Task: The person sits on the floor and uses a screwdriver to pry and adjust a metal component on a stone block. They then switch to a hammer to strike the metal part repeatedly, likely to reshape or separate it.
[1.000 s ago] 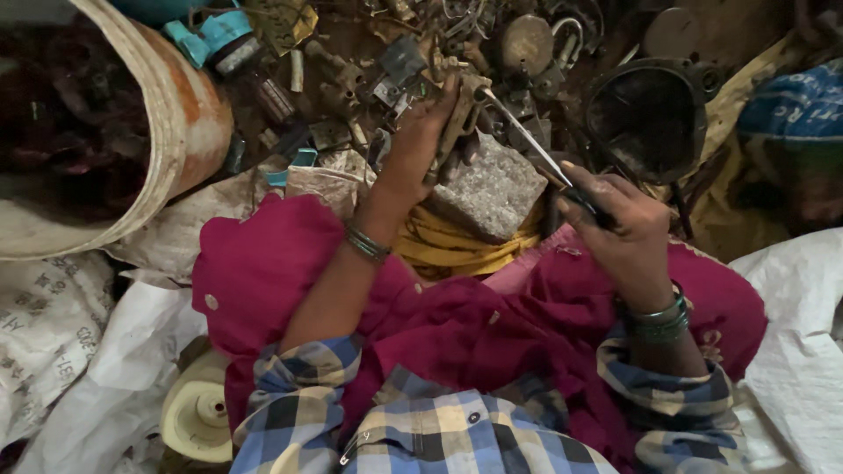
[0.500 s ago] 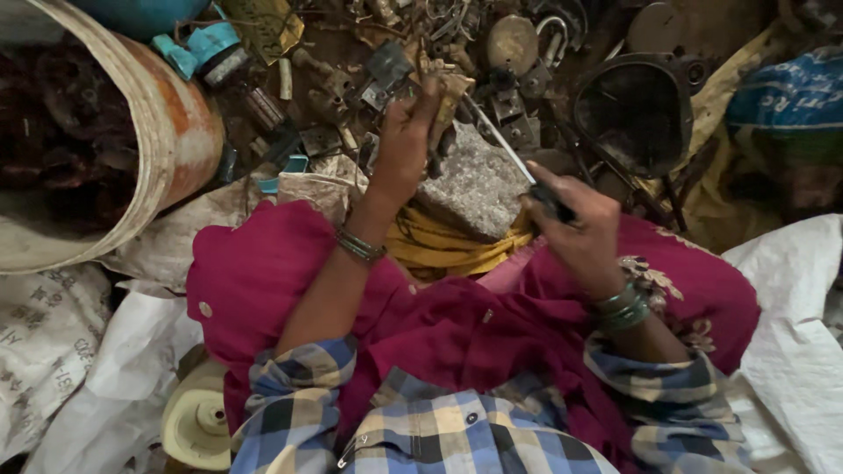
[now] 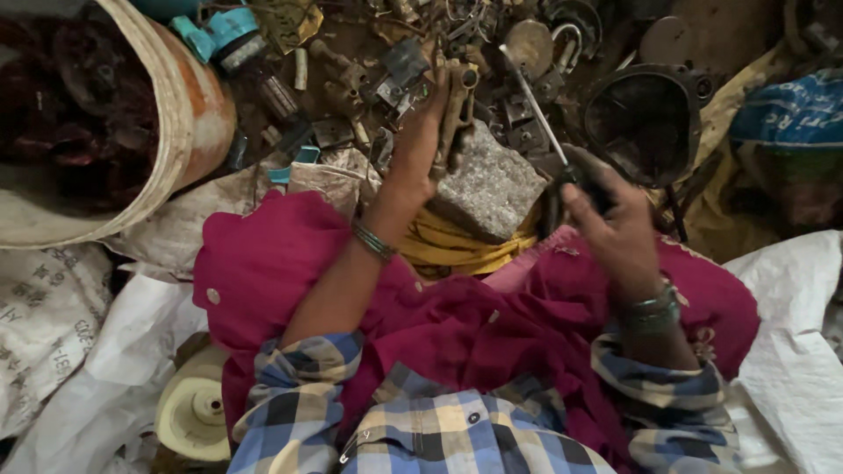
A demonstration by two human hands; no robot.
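Two hands work: left hand (image 3: 420,145) clamps a rusty metal part (image 3: 458,105) on the grey stone block (image 3: 492,189); right hand (image 3: 615,224) grips a slim black-handled metal hammer (image 3: 537,110).

A stone block (image 3: 492,189) sits at centre frame, on a folded cloth (image 3: 457,250) across the person's lap. The left hand (image 3: 421,145) rests on a metal part (image 3: 457,110) at the block's upper left edge. Right of the block, the right hand (image 3: 606,215) grips a tool (image 3: 540,110) whose shaft slants toward the upper centre. A tub (image 3: 189,123) fills the upper left; a round pan (image 3: 645,123) lies upper right. Scrap pieces (image 3: 351,79) spread between them along the top.
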